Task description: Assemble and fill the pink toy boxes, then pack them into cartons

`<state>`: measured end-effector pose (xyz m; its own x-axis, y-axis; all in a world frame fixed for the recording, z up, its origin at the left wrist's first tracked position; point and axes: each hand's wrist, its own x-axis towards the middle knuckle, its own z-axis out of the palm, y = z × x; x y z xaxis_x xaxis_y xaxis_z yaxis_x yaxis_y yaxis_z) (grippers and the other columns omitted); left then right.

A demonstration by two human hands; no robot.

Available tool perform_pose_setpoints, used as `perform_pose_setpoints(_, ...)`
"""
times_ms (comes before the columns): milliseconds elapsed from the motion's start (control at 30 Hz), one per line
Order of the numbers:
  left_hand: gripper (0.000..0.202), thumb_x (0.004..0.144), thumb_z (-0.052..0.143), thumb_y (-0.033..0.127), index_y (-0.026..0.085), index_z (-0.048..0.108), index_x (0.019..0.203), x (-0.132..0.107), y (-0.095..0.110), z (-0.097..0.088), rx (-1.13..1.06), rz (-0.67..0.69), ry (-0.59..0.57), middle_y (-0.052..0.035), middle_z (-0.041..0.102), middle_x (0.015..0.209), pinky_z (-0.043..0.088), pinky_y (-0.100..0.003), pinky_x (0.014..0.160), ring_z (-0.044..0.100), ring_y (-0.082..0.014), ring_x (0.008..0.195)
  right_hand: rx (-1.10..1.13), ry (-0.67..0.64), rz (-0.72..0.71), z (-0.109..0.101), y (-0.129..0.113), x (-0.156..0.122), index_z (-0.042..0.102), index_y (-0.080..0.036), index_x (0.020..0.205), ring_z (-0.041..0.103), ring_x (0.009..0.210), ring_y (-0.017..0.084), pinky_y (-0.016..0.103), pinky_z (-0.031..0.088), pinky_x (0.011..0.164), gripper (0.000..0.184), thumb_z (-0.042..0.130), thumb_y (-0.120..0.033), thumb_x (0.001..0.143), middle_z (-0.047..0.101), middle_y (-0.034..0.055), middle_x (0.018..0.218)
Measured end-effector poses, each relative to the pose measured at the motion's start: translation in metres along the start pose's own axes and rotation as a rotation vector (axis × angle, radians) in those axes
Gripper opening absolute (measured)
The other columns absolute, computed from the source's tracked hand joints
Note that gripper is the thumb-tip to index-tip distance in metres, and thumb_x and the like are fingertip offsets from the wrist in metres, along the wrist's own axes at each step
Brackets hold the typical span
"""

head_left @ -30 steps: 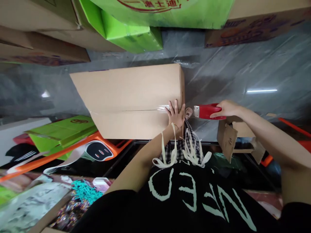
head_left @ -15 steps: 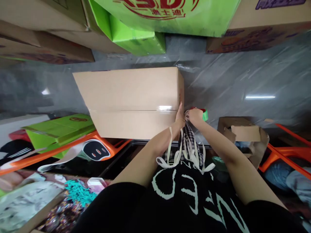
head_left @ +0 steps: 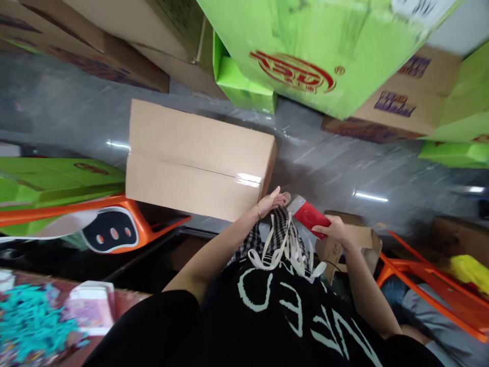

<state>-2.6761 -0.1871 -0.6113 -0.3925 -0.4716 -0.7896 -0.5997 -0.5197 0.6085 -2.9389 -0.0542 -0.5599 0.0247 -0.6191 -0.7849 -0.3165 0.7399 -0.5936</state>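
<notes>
A large brown cardboard box (head_left: 194,163) lies on the floor in front of me, its top flaps meeting at a seam. Shiny clear tape (head_left: 249,179) covers the seam near the right end. My left hand (head_left: 272,200) is open, fingers stretched out, just off the box's near right corner. In my right hand (head_left: 334,229) is a red tape dispenser (head_left: 310,216) with a grey metal end pointing left, held away from the box. My fingers wrap its right end. The tape roll cannot be made out.
Bright green cartons (head_left: 305,56) and brown cartons (head_left: 179,30) line the far side. Orange chairs (head_left: 141,224) stand left and right. An open small carton (head_left: 362,239) sits at right. Teal pieces (head_left: 34,311) and a stack of cards (head_left: 91,308) lie at lower left.
My left hand has come off the box's right end and opened. My right hand has moved right, away from the box, with the dispenser. The view has turned, so the box appears tilted.
</notes>
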Motion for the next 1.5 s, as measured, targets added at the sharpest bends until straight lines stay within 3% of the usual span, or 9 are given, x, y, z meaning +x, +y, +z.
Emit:
perform_pose_setpoints(167,0.055,0.075,0.071,0.067,0.015,0.078,0.087,-0.072,0.040,-0.044,-0.692,0.007,-0.125,-0.0146,0.078,0.095,0.059,-0.031,0.076,0.074,-0.0221,0.083,0.064,-0.049,-0.252,0.014,-0.089,-0.030,0.070,-0.015,0.078,0.057,0.064,0.016,0.027,0.047,0.060,0.045,0.083,-0.054,0.059,0.065,0.0010,0.069)
perform_pose_setpoints(333,0.030,0.071,0.085,0.041,0.015,0.077,0.083,-0.111,0.035,-0.074,-0.890,0.130,0.155,-0.0096,0.077,0.089,0.059,-0.029,0.073,0.072,-0.0174,0.076,-0.063,-0.164,-0.333,0.028,-0.172,-0.018,0.070,-0.014,0.083,0.057,0.062,0.014,0.026,0.047,0.060,0.049,0.082,-0.055,0.059,0.066,0.0009,0.071)
perform_pose_setpoints(467,0.023,0.072,0.084,0.034,0.012,0.076,0.075,-0.120,0.003,-0.088,-1.104,0.164,0.506,-0.0071,0.072,0.069,0.058,-0.030,0.062,0.068,-0.0171,0.063,-0.532,-0.367,-0.479,0.038,-0.248,0.024,0.070,-0.015,0.076,0.056,0.061,0.014,0.024,0.043,0.057,0.046,0.079,-0.058,0.064,0.065,0.0004,0.067)
perform_pose_setpoints(567,0.026,0.071,0.084,0.036,0.013,0.073,0.070,-0.124,-0.040,-0.073,-1.336,0.147,0.890,-0.0050,0.069,0.063,0.057,-0.028,0.062,0.067,-0.0157,0.062,-0.973,-0.553,-0.561,0.033,-0.299,0.072,0.071,-0.016,0.074,0.056,0.060,0.015,0.024,0.040,0.055,0.048,0.076,-0.063,0.065,0.064,-0.0005,0.062)
perform_pose_setpoints(700,0.025,0.068,0.086,0.036,0.015,0.071,0.067,-0.102,-0.079,0.002,-1.638,-0.037,1.344,-0.0028,0.068,0.062,0.058,-0.029,0.065,0.066,-0.0153,0.064,-1.361,-0.766,-0.526,0.020,-0.345,0.146,0.074,-0.015,0.078,0.056,0.057,0.015,0.025,0.039,0.054,0.055,0.072,-0.068,0.066,0.067,0.0003,0.062)
perform_pose_setpoints(833,0.016,0.075,0.080,0.025,0.013,0.069,0.075,-0.040,-0.071,0.051,-1.818,-0.211,1.506,0.0008,0.066,0.062,0.058,-0.030,0.067,0.063,-0.0119,0.058,-1.617,-0.804,-0.585,0.021,-0.358,0.199,0.076,-0.017,0.081,0.058,0.058,0.017,0.026,0.039,0.054,0.059,0.070,-0.073,0.064,0.069,0.0021,0.063)
perform_pose_setpoints(1000,0.049,0.069,0.081,0.010,0.013,0.057,0.111,0.017,-0.074,0.050,-1.951,-0.320,1.646,0.0065,0.064,0.059,0.058,-0.029,0.071,0.064,-0.0110,0.054,-1.720,-0.796,-0.625,0.034,-0.354,0.229,0.074,-0.018,0.080,0.060,0.059,0.018,0.027,0.040,0.056,0.064,0.065,-0.080,0.065,0.069,0.0033,0.065)
perform_pose_setpoints(1100,0.069,0.066,0.083,0.006,0.018,0.044,0.121,0.031,-0.085,0.051,-1.982,-0.373,1.756,0.0095,0.063,0.059,0.057,-0.028,0.076,0.064,-0.0101,0.055,-1.766,-0.828,-0.641,0.049,-0.355,0.240,0.072,-0.018,0.075,0.059,0.059,0.018,0.028,0.041,0.057,0.065,0.062,-0.082,0.066,0.068,0.0033,0.065)
perform_pose_setpoints(1500,0.054,0.069,0.080,0.007,0.022,0.041,0.103,0.043,-0.100,0.053,-2.025,-0.334,1.833,0.0097,0.061,0.059,0.054,-0.025,0.073,0.064,-0.0109,0.055,-1.850,-0.863,-0.671,0.077,-0.357,0.248,0.074,-0.018,0.081,0.058,0.058,0.018,0.028,0.042,0.056,0.065,0.063,-0.081,0.067,0.067,0.0020,0.064)
